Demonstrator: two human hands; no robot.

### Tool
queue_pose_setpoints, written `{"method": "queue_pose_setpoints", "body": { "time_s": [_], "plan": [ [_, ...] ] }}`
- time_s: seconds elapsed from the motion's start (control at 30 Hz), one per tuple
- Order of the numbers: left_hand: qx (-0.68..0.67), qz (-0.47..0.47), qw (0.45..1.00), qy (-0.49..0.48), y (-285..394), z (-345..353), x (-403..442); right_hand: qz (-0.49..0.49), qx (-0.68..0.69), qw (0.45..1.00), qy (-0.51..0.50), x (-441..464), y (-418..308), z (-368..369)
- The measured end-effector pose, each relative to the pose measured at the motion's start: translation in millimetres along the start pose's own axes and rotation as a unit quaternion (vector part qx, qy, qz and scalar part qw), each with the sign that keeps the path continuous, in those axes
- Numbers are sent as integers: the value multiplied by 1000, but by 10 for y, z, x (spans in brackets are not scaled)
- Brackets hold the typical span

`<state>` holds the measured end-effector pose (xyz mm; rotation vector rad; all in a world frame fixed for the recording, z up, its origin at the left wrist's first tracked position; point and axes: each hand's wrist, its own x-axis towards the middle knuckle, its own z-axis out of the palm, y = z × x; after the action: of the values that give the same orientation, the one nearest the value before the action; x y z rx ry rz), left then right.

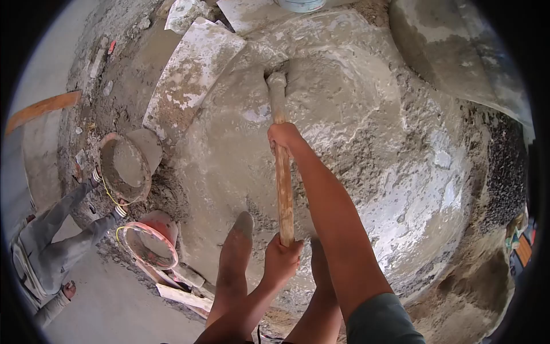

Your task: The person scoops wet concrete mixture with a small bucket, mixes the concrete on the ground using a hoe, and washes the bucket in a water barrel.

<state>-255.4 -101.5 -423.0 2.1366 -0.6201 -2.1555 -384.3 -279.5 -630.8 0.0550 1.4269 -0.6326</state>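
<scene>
A long wooden tool handle (284,189) runs up the middle of the view, with its far end in wet grey mortar (229,137). The tool's head is sunk in the mortar, so its shape is hidden. My right hand (285,137) is closed around the upper part of the handle. Closer to my body, my left hand (282,259) wraps the handle's near end. Both of my bare legs stand in or beside the mortar, feet mostly hidden.
Two buckets, a grey one (150,150) and a reddish one (166,223), stand at left near another person's legs (74,229). A mortar-stained board (192,71) lies at upper left. A pale bucket (301,4) shows at the top edge. Dark gravel (507,172) lies at right.
</scene>
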Motion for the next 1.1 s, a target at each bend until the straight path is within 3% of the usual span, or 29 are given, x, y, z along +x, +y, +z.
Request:
{"method": "queue_pose_setpoints", "body": {
  "time_s": [0.17,0.23,0.33,0.43,0.53,0.7,0.8,0.97,1.0,1.1],
  "plan": [
    [28,-35,998,49,-885,634,-635,92,61,990,-87,-688,879,-499],
    [133,18,989,68,-1593,724,-867,81,71,992,-72,-1137,1182,-687],
    [245,34,969,27,-1901,592,-1307,83,75,994,-4,-1763,1567,-906],
    [203,-7,977,-63,-2045,331,-1373,52,116,988,88,-2227,1637,-1100],
    [273,96,950,-121,-2093,250,-850,-49,142,972,183,-2338,1357,-1413],
    [304,243,917,-85,-1019,701,760,-203,92,914,340,-1259,398,-2311],
    [338,182,911,-148,-457,608,965,-107,52,934,336,-528,325,-2628],
    [371,135,913,-106,-754,-37,221,25,78,960,268,-650,1012,-1940],
    [353,112,922,-112,-776,-221,57,44,36,962,267,-673,1197,-1702],
    [338,48,934,-106,-884,-814,-154,87,81,953,279,-615,1695,-1079]
  ]
}}
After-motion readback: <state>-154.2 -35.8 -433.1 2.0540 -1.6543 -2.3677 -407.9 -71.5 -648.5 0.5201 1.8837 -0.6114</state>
